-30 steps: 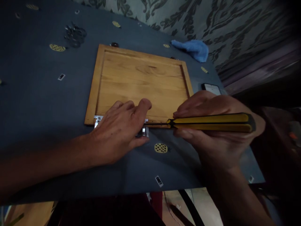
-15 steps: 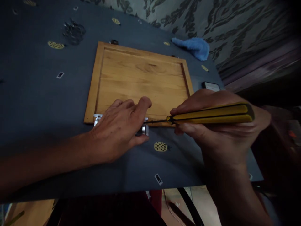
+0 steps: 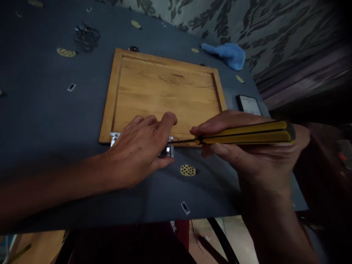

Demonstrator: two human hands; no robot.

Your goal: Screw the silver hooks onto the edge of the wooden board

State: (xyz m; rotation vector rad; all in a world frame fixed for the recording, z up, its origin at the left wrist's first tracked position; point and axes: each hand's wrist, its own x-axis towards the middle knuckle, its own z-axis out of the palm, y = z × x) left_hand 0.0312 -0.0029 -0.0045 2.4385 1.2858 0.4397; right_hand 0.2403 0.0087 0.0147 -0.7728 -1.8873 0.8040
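A framed wooden panel [image 3: 167, 91] lies flat on the dark blue table. At its near edge sits a shiny metal handle-like fitting [image 3: 171, 149], mostly covered by my left hand [image 3: 140, 150]. A plate with a screw shows beside the fingers, at the fitting's left end. My left fingers and thumb close around the fitting and press it to the panel. My right hand [image 3: 247, 146] is wrapped round a screwdriver [image 3: 244, 135] with a yellow and black handle. The shaft lies almost level, its tip at the fitting's right end, close to my left thumb; the exact contact is hidden.
A blue cloth [image 3: 229, 55] lies at the back right, with a phone [image 3: 249, 105] nearer on that side. Several dark metal pieces [image 3: 86, 37] are heaped at the back left. Small dark knobs [image 3: 134, 48] stick out behind the panel. A patterned wall [image 3: 220, 18] borders the table.
My right hand and the screwdriver have shifted slightly left, uncovering more of the phone. My left hand stays in place on the fitting.
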